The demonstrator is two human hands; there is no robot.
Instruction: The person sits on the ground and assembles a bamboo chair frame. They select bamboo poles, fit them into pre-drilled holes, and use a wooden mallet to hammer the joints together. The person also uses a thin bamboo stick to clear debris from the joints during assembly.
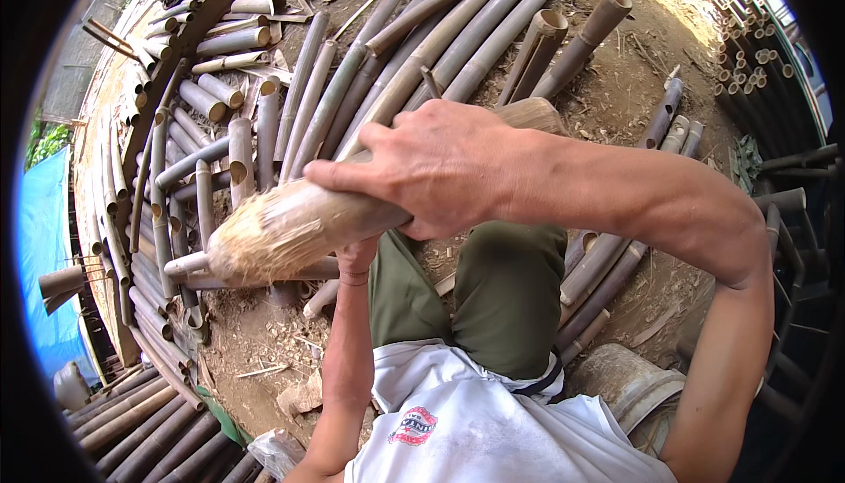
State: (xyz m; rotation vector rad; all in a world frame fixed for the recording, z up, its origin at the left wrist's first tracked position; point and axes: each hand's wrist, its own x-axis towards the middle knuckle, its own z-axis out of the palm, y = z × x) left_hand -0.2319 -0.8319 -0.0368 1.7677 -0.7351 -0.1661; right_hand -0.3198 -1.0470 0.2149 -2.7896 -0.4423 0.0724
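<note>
A thick, pale wooden club (308,223) slants across the middle, its near-left end rough and frayed into fibres. From above, my right hand (440,162) is closed around it, thumb stretched along the side toward the frayed end. The club's other end (532,116) shows behind my right wrist. Beneath the club is my left hand (357,256), its fingers hidden by the wood, so its hold cannot be made out. Close by that hand, a thin bamboo pole (290,274) runs below the frayed end.
Long bamboo poles (431,34) lie side by side ahead of me. Short cut pieces (233,41) are piled on the left. More poles (607,267) lie at my right knee, near a dirty bucket (634,386). Upright bamboo bundles (753,61) stand far right; shavings litter the dirt floor.
</note>
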